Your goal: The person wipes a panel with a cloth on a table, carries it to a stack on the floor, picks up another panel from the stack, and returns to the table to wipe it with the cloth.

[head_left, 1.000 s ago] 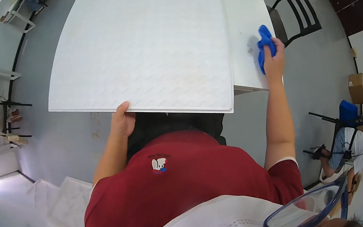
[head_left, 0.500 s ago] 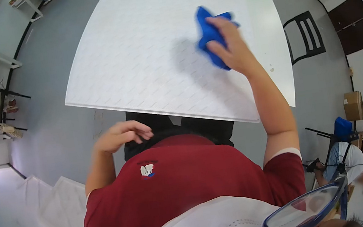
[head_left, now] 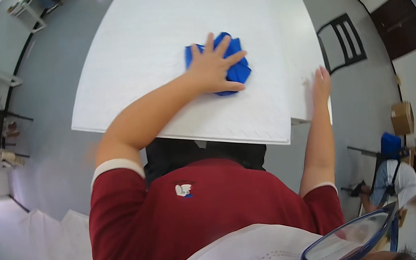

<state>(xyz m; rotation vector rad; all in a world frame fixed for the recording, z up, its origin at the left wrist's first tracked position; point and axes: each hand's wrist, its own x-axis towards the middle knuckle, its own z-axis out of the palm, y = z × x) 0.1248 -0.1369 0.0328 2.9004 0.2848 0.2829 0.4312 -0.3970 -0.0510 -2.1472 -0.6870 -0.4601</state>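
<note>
My left hand lies flat with its fingers spread on a crumpled blue cloth. The cloth rests on a large white panel covered in faint dashed marks. My right hand is at the right edge of the white table. Its fingers are stretched out close together, apart from the cloth, and I see nothing held in them.
A black chair stands just past the table's right side. Farther right are a cardboard box and a seated person. White desks line the left wall.
My right hand has let go of the cloth and moved to the table's right edge. My left hand has come up from beside my body onto the cloth, which now lies farther left.
</note>
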